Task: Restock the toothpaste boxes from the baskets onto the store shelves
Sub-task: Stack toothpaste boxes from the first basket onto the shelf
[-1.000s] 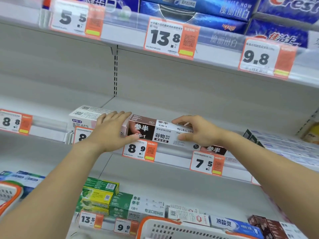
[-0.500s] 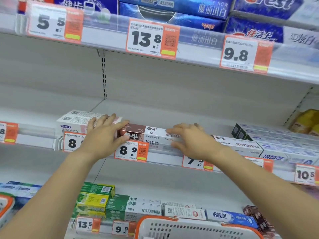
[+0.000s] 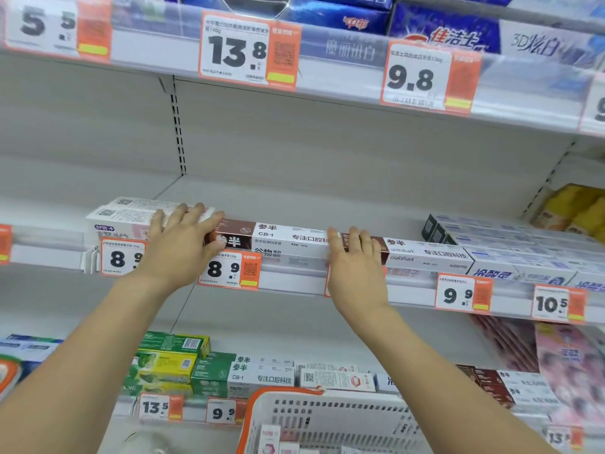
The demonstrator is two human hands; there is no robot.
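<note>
A brown-and-white toothpaste box (image 3: 288, 239) lies lengthwise along the front of the middle shelf (image 3: 294, 198). My left hand (image 3: 183, 247) touches its brown left end with straight fingers, the thumb against its front face. My right hand (image 3: 357, 263) rests flat with straight fingers on its right end, where it meets a second brown-and-white box (image 3: 429, 253). A white-and-pink box (image 3: 121, 217) lies just left of my left hand. A white basket with an orange rim (image 3: 327, 411) stands below, with small boxes inside.
Price tags hang along the shelf rail (image 3: 294, 280). Blue-and-white boxes (image 3: 523, 257) fill the shelf's right side. Blue boxes (image 3: 442, 31) line the upper shelf; green, yellow and white boxes (image 3: 170, 365) sit on the lower one. A second basket's rim (image 3: 6, 375) shows at far left.
The brown-and-white box went from held above the shelf rail to lying flat on the shelf. My right hand let go of its grip and now lies flat at the box's right end.
</note>
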